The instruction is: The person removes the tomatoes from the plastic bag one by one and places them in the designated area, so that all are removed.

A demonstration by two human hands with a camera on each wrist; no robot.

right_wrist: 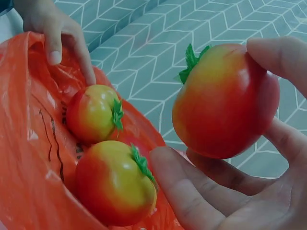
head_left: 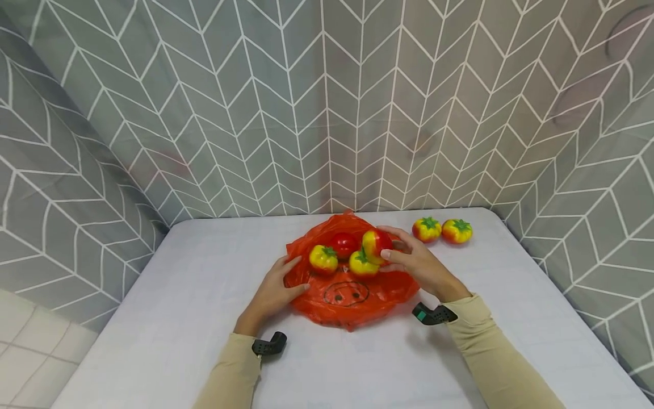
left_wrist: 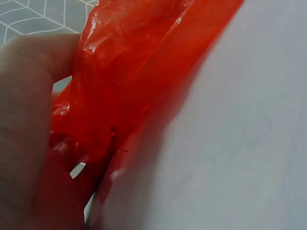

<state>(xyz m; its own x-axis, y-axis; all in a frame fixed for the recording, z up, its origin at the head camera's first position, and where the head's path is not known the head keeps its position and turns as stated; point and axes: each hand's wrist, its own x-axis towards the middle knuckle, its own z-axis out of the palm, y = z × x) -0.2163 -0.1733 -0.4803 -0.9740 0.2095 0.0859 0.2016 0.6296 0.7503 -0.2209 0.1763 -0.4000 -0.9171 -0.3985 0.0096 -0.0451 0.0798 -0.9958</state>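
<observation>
A red plastic bag (head_left: 306, 304) with a black line drawing lies on the table. On it in the head view are two yellow-and-red toy tomatoes, one at the left (head_left: 323, 259) and one at the right (head_left: 361, 264), and a round red one (head_left: 344, 244) behind them. My right hand (head_left: 421, 267) holds another toy tomato (right_wrist: 225, 103) between thumb and fingers, raised over the bag, its green leaves facing left in the right wrist view. At the bag's left side, my left hand (head_left: 273, 289) grips the plastic, which crumples against its fingers in the left wrist view.
Two more toy tomatoes, one (head_left: 426, 229) beside the other (head_left: 457, 231), sit at the table's back right. Grey cloth (head_left: 306, 113) with white chevron lines hangs behind and at both sides of the white table (head_left: 179, 312).
</observation>
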